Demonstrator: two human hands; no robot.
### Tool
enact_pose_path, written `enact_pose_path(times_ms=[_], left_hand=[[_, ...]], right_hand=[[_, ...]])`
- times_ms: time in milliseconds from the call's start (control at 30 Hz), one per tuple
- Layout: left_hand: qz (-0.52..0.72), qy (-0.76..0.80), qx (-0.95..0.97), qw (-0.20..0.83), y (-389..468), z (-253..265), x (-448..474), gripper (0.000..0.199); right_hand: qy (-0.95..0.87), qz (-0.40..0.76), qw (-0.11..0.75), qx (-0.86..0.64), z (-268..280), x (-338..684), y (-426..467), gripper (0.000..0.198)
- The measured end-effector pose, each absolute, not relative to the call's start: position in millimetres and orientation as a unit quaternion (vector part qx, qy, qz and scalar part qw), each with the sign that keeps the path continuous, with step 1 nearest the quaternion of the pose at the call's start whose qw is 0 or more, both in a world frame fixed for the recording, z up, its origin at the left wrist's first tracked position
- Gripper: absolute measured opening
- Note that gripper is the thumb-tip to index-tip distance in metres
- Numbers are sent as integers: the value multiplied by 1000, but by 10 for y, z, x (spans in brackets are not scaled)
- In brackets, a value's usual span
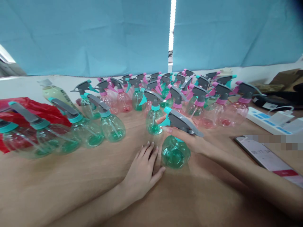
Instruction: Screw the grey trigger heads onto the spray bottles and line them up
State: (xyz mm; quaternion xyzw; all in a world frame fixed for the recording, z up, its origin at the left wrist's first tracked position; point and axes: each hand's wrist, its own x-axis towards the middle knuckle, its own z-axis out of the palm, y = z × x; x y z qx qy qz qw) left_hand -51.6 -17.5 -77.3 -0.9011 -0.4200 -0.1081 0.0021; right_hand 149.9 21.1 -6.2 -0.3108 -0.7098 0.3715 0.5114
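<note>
My right hand (189,137) is closed round the neck of a green spray bottle (176,153) with a grey and turquoise trigger head, its nozzle pointing left. Flat on the wooden table, fingers forward and slightly spread, lies my left hand (144,171), just left of that bottle and apart from it. Behind the held bottle stands another green spray bottle (154,121). Several more green spray bottles (113,127) stand in a row at the left. Pink spray bottles (210,115) with pink nozzles crowd the back, mixed with green ones.
A red plastic bag (38,108) and a pale drink bottle (55,94) are at the far left. On the right lie a phone (262,153) and a white power strip (265,119) with a charger plugged in. A blue cloth (94,37) hangs behind the table.
</note>
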Motion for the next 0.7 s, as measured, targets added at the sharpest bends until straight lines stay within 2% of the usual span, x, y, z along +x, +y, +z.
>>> enact_pose_path(times_ms=[533,700], left_hand=[[-107,-420,-901,2,-174,-783,-521,60],[-110,-420,-901,3,-169,-775,-521,60]], right_hand=[[-705,385,515,-300,-48,1497,220,21],[-722,360,508,-303,43,1467,199,28]])
